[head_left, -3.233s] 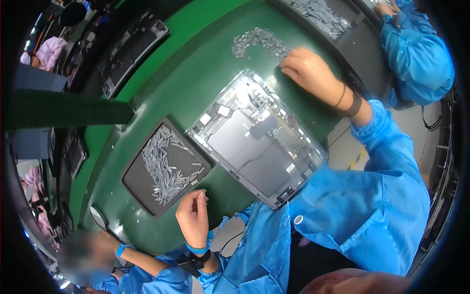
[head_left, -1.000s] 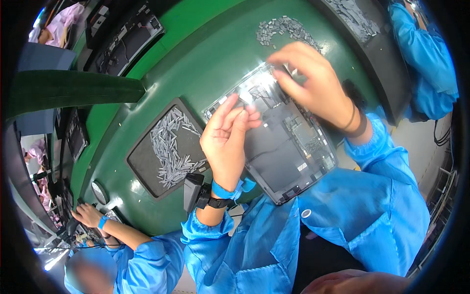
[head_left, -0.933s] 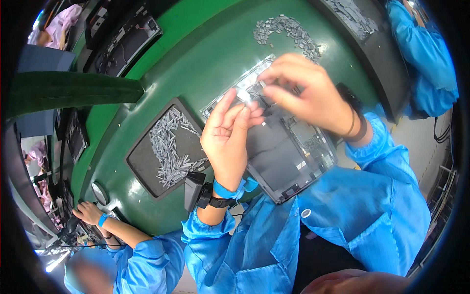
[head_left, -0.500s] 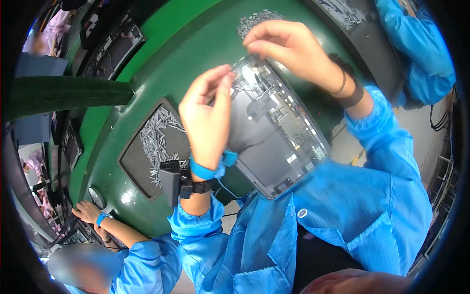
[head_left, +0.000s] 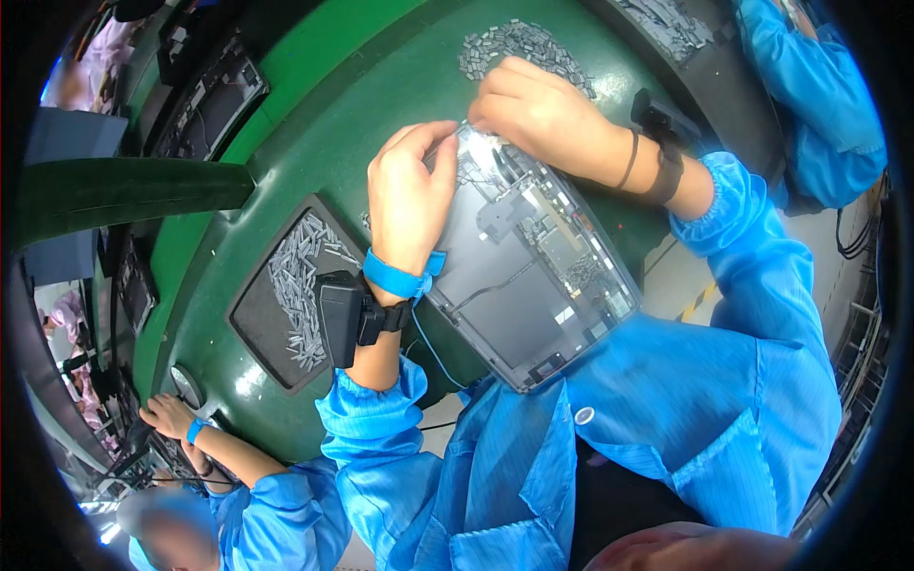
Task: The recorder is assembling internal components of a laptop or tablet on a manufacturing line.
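An opened laptop chassis [head_left: 505, 328], dark grey with a circuit board along its right side, lies tilted in front of me, its near end against my blue smock. At its far left corner is my left hand [head_left: 409, 195], thumb and fingers bent toward each other at the edge. My right hand [head_left: 533, 105] curls over the same far end, fingers closed and fingertips close to the left ones. Whatever small part the fingertips hold is hidden. A blue strap with a cord circles my left wrist.
Left of the chassis, a dark tray [head_left: 257, 328] holds many small grey strips [head_left: 300, 285]. Beyond my right hand lies a pile of small grey pieces [head_left: 505, 40]. A green post [head_left: 133, 190] juts in at left. Co-workers' sleeves [head_left: 809, 105] show at right and lower left.
My right hand has come down onto the far end of the chassis, its fingers curling in. The left hand has shifted slightly, fingertips now nearer the right ones.
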Motion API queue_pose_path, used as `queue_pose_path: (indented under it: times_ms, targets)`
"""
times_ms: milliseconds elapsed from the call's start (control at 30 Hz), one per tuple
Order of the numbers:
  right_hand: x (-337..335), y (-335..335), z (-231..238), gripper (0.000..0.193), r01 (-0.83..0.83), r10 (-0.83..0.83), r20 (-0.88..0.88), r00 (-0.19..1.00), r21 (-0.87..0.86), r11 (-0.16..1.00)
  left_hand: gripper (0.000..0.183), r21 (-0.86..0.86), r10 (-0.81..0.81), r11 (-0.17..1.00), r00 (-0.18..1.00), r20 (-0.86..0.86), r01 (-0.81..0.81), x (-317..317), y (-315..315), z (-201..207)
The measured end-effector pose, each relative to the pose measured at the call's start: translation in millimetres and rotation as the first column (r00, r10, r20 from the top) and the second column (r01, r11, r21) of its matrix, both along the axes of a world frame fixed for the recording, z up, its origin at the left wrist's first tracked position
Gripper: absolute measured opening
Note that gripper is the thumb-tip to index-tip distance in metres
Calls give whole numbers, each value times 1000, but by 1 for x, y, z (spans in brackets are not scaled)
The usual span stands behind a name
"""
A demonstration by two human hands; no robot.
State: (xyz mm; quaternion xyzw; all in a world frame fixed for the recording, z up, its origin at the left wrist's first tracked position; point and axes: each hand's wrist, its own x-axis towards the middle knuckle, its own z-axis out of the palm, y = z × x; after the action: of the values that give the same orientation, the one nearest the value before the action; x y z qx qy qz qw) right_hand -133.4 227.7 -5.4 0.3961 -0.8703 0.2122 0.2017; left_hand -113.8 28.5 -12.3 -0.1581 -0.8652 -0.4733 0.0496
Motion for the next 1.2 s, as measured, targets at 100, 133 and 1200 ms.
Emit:
queue_pose_path:
  times_ms: [100, 133, 1200]
  targets:
    - [-1, -2, 2, 12, 15, -15, 1, 1000, 3, 1000, 16, -58, -39, 998, 997, -71, 35, -4, 1, 0]
    - [-2, -3, 3, 12, 21, -22, 13, 1000, 11, 1000, 15, -105, -53, 994, 993, -110, 42, -5, 2, 0]
    - [-30, 17, 11, 10, -241, 225, 89, 970, 274, 931, 9, -456, -218, 889, 906, -363, 32, -11, 17, -5]
